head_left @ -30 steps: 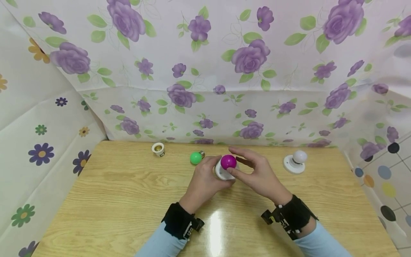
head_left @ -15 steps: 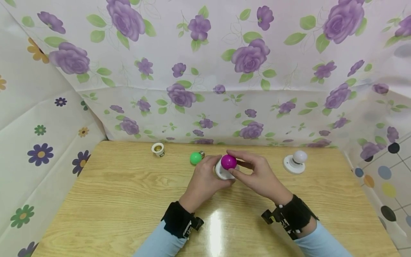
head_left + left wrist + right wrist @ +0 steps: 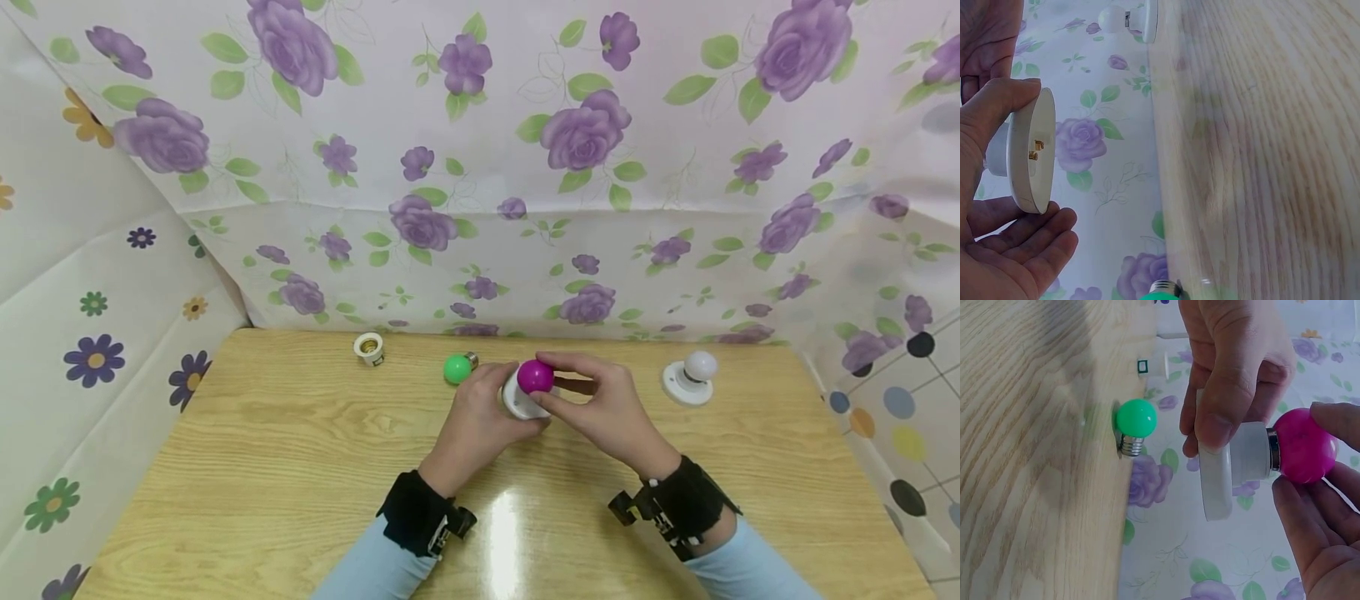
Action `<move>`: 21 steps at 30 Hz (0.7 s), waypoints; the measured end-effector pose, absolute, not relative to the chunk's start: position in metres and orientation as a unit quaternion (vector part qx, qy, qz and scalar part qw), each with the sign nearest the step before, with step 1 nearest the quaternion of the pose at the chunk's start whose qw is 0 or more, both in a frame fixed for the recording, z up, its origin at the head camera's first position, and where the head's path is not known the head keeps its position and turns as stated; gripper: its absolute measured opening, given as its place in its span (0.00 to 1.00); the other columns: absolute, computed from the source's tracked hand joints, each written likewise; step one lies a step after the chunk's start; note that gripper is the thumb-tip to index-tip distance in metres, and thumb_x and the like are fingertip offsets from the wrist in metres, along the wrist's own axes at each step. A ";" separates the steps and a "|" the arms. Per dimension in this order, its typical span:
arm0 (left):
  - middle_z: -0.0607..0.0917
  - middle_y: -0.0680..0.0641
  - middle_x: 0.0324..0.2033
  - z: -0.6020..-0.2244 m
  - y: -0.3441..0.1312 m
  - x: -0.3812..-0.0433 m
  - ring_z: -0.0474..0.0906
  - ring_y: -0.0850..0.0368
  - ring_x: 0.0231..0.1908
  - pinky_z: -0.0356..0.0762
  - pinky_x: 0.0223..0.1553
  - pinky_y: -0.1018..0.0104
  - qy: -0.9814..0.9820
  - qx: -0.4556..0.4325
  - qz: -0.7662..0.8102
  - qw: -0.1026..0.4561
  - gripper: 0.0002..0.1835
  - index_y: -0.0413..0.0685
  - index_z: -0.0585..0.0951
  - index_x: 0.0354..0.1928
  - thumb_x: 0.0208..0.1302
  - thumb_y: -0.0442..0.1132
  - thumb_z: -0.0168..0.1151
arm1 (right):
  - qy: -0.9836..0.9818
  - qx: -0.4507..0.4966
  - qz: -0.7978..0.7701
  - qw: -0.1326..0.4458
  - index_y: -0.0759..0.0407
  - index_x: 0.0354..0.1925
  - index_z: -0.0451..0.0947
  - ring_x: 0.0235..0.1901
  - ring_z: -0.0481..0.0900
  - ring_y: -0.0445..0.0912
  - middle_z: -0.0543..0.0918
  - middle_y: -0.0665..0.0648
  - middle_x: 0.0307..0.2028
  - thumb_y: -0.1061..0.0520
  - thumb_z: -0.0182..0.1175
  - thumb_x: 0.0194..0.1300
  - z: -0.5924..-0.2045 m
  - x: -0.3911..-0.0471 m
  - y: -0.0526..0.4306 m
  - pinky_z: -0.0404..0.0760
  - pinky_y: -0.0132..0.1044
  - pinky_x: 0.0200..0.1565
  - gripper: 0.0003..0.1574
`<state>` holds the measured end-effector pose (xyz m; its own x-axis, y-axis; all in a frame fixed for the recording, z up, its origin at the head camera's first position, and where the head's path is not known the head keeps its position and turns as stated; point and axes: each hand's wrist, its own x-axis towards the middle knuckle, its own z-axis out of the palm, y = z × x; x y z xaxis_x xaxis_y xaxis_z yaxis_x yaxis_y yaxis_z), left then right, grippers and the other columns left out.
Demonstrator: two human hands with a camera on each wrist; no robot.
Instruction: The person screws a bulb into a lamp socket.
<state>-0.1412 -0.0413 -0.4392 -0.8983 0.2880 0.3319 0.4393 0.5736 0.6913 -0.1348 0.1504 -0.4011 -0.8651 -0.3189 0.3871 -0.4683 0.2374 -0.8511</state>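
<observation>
My left hand (image 3: pixel 480 421) grips the round base of a white lamp socket (image 3: pixel 1216 481) by its rim, holding it above the table. A magenta light bulb (image 3: pixel 1304 447) sits in the socket, with a thin band of its metal cap showing at the socket's mouth. Thumb and fingers of my right hand (image 3: pixel 600 404) pinch the bulb's globe from both sides. In the left wrist view the socket's hollow underside (image 3: pixel 1038 153) shows brass terminals. Behind the left hand a green bulb (image 3: pixel 457 368) lies on its side, its metal screw cap bare.
An unfilled white socket (image 3: pixel 369 348) stands at the table's back left. At the back right is a white bulb (image 3: pixel 701 366) in a round-based socket (image 3: pixel 686 390). Flowered cloth (image 3: pixel 480 167) hangs along the wooden table's (image 3: pixel 285 467) back edge.
The right hand's fingers, lifted partly off the bulb a second ago, have closed in on it. Both the bulb and the left hand's hold stay nearly the same.
</observation>
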 end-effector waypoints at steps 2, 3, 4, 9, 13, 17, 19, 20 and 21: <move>0.75 0.56 0.48 -0.440 -0.041 -0.141 0.70 0.63 0.48 0.71 0.47 0.65 -0.883 -0.205 -0.413 0.091 0.37 0.55 0.75 0.56 0.41 0.59 0.73 | -0.780 0.249 0.570 0.068 0.55 0.53 0.77 0.48 0.76 0.45 0.79 0.51 0.49 0.59 0.67 0.54 -0.396 -0.132 0.148 0.77 0.42 0.44 0.26; 0.75 0.56 0.48 -0.440 -0.041 -0.141 0.70 0.63 0.48 0.71 0.47 0.65 -0.883 -0.206 -0.412 0.090 0.37 0.55 0.75 0.56 0.41 0.59 0.72 | -0.779 0.249 0.572 0.068 0.56 0.53 0.76 0.48 0.77 0.45 0.79 0.52 0.50 0.60 0.67 0.54 -0.393 -0.130 0.148 0.77 0.42 0.44 0.26; 0.75 0.56 0.48 -0.440 -0.041 -0.141 0.70 0.63 0.48 0.71 0.47 0.65 -0.884 -0.205 -0.411 0.089 0.37 0.55 0.75 0.56 0.41 0.59 0.72 | -0.780 0.249 0.570 0.068 0.57 0.53 0.76 0.49 0.76 0.46 0.78 0.52 0.50 0.60 0.67 0.54 -0.390 -0.129 0.147 0.77 0.43 0.45 0.27; 0.75 0.55 0.48 -0.441 -0.041 -0.141 0.70 0.63 0.49 0.71 0.48 0.64 -0.883 -0.205 -0.412 0.089 0.37 0.52 0.75 0.56 0.42 0.59 0.72 | -0.787 0.262 0.554 0.075 0.57 0.58 0.72 0.53 0.73 0.51 0.75 0.53 0.54 0.58 0.67 0.55 -0.384 -0.129 0.148 0.75 0.46 0.47 0.31; 0.76 0.55 0.48 -0.441 -0.041 -0.141 0.70 0.63 0.48 0.71 0.48 0.64 -0.883 -0.203 -0.414 0.090 0.37 0.52 0.75 0.55 0.41 0.59 0.73 | -0.788 0.270 0.549 0.064 0.55 0.60 0.70 0.56 0.70 0.50 0.74 0.52 0.57 0.58 0.65 0.57 -0.380 -0.130 0.148 0.74 0.44 0.49 0.32; 0.75 0.56 0.47 -0.441 -0.041 -0.141 0.70 0.64 0.47 0.71 0.47 0.66 -0.883 -0.202 -0.415 0.088 0.38 0.52 0.75 0.55 0.40 0.58 0.73 | -0.784 0.281 0.551 0.053 0.59 0.59 0.71 0.57 0.69 0.51 0.74 0.53 0.56 0.62 0.64 0.58 -0.373 -0.126 0.146 0.73 0.44 0.50 0.30; 0.75 0.56 0.46 -0.441 -0.041 -0.141 0.70 0.64 0.47 0.70 0.47 0.66 -0.882 -0.203 -0.415 0.088 0.38 0.52 0.75 0.55 0.40 0.57 0.74 | -0.782 0.285 0.551 0.053 0.61 0.58 0.72 0.56 0.70 0.53 0.74 0.55 0.56 0.64 0.63 0.57 -0.371 -0.124 0.145 0.73 0.45 0.50 0.29; 0.75 0.56 0.46 -0.441 -0.040 -0.140 0.70 0.64 0.47 0.70 0.47 0.66 -0.882 -0.204 -0.415 0.088 0.38 0.52 0.75 0.55 0.40 0.57 0.74 | -0.783 0.286 0.550 0.054 0.62 0.58 0.72 0.56 0.70 0.54 0.74 0.56 0.56 0.65 0.63 0.57 -0.370 -0.123 0.144 0.73 0.46 0.50 0.28; 0.75 0.56 0.46 -0.441 -0.040 -0.140 0.70 0.64 0.47 0.70 0.47 0.66 -0.883 -0.204 -0.414 0.088 0.38 0.52 0.75 0.56 0.40 0.57 0.74 | -0.784 0.287 0.548 0.055 0.63 0.57 0.72 0.55 0.71 0.54 0.75 0.56 0.55 0.66 0.63 0.57 -0.370 -0.122 0.144 0.73 0.46 0.50 0.28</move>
<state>-0.1402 -0.0402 -0.4407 -0.9011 0.2870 0.3250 0.4334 0.5739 0.6948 -0.1222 0.1441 -0.3696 -0.8295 -0.3893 0.4005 -0.5096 0.2340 -0.8280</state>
